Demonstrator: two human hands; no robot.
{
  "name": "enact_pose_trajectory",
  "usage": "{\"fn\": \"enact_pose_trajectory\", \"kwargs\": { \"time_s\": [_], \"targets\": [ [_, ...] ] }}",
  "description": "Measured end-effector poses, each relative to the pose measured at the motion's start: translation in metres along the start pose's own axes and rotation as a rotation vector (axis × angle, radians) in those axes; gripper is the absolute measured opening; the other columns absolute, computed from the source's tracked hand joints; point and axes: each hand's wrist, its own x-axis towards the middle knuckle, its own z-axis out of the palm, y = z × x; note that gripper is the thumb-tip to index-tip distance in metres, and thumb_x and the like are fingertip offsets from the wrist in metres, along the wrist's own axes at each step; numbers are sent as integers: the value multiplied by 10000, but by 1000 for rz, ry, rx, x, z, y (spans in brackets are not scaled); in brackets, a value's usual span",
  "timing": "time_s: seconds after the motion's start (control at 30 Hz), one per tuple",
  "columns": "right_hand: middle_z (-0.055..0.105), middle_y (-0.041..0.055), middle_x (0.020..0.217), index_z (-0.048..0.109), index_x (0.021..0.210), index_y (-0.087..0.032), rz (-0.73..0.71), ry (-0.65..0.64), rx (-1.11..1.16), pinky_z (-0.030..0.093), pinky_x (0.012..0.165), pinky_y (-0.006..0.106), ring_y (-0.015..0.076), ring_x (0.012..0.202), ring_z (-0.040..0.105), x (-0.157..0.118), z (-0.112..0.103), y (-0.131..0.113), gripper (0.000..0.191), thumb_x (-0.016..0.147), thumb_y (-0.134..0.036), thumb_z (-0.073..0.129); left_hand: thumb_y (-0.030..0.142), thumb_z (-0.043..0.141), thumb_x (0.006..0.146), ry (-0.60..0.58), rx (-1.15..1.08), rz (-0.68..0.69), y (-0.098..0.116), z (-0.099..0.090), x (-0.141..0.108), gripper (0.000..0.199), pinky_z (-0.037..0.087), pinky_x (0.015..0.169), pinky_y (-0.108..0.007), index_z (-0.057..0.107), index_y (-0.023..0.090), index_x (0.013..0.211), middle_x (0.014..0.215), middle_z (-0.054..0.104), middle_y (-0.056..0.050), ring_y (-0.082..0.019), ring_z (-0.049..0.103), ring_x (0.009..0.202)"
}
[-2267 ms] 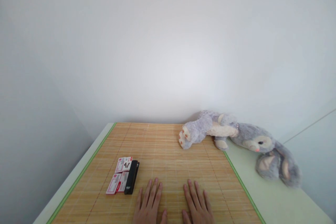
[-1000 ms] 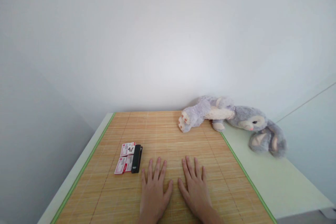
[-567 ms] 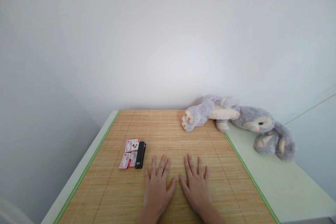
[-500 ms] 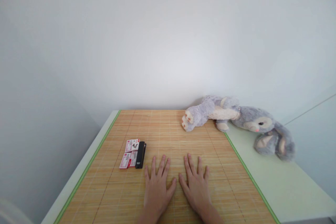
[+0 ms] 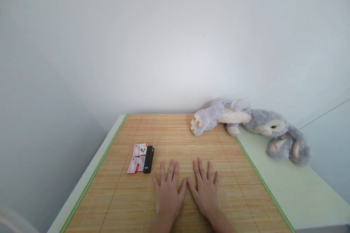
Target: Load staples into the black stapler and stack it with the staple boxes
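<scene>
My left hand lies flat and open on the bamboo mat, fingers spread, holding nothing. Beside it, my right hand rests palm down in the same way, also holding nothing. The two thumb tips meet or nearly meet. Up and to the left of my left hand is a black stapler, with small red-and-white boxes lying against its left side.
A grey plush rabbit lies on its side at the back right, its feet on the mat and its head and ears on the pale tabletop. A plain wall rises behind the table.
My left hand has shifted slightly right, bringing its thumb up to the right thumb. The whole view has moved a little; the stapler, boxes and rabbit keep their places on the table.
</scene>
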Motion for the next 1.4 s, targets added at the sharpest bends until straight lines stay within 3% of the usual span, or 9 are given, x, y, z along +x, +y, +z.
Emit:
{"fn": "enact_pose_trajectory", "kwargs": {
  "time_s": [0.83,1.13,1.4],
  "targets": [
    [66,-5,1744,141,1654,-319,25,-22,22,-24,1219,732,410,1600,-55,-1,-4,0,766,1009,-688,328,517,492,995,21,-3,-13,4,-2,-4,688,108,1230,-736,228,393,1618,1718,250,27,-402,93,1597],
    [89,-5,1741,168,1652,-317,11,5,19,-26,1212,747,427,1597,-47,-1,4,1,774,999,-700,330,513,455,1008,23,8,-7,1,2,-5,672,129,1225,-739,205,408,1623,1723,218,56,-392,83,1601],
    [109,-2,1738,167,1652,-321,7,1,14,1,1211,754,425,1599,-20,-1,1,-1,764,1001,-688,323,485,483,997,39,-6,-10,1,-1,-5,679,95,1232,-741,231,397,1620,1709,272,38,-400,94,1597]
  ]
}}
